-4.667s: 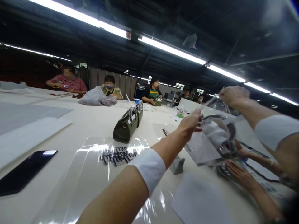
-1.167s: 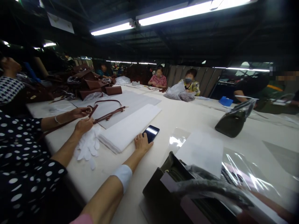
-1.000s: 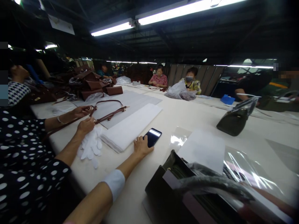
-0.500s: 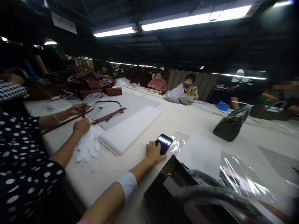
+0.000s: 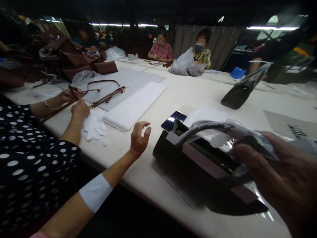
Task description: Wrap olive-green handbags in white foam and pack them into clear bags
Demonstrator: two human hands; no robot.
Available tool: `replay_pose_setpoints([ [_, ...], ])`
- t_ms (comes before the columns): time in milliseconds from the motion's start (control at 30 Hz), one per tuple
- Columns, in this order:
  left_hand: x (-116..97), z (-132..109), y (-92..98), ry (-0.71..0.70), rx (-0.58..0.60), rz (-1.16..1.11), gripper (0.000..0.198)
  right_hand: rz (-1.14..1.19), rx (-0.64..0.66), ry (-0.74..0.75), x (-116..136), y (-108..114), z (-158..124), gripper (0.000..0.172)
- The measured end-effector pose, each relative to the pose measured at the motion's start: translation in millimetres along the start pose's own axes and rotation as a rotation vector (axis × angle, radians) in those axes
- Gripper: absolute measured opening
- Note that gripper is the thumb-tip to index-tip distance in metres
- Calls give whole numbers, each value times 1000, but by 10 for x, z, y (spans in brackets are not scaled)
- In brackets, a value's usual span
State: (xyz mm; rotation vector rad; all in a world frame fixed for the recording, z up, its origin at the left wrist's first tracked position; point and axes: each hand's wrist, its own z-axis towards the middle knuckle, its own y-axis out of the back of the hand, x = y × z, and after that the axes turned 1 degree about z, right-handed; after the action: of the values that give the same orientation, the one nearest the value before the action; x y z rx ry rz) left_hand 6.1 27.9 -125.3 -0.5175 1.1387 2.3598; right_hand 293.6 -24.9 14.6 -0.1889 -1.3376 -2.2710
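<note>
My left hand is above the near part of the table, its thumb and fingers apart with nothing between them. A white band wraps its forearm. My right hand grips the plastic-wrapped handle of a dark olive handbag, which stands tilted at the table's edge. Pale pink pieces lie along the bag's opening. Behind the bag is a dark phone, partly hidden by it. White sheets lie beside the phone, under clear plastic in part.
At left, a co-worker in a polka-dot top handles brown straps near white gloves. A stack of white sheets lies mid-table. Another olive bag stands farther back. Brown bags are piled at back left.
My left hand has come off the phone and moved left, toward me. My right hand has come into view on the handbag's handle, and the bag has turned. The view has tilted down.
</note>
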Motion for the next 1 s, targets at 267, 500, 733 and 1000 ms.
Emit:
replay_pose_setpoints([
  [267, -338, -971, 75, -793, 380, 137, 13, 219, -33, 0, 212, 2, 43, 30],
  [500, -429, -949, -20, -903, 311, 133, 9, 398, 20, 71, 154, 6, 8, 25],
  [733, -551, -1167, 123, -853, 317, 110, 8, 554, 157, 213, 101, 214, -126, 45],
  [1000, -789, -897, 592, -656, -41, -33, 16, 934, 81, -824, -1207, -670, 608, 30],
])
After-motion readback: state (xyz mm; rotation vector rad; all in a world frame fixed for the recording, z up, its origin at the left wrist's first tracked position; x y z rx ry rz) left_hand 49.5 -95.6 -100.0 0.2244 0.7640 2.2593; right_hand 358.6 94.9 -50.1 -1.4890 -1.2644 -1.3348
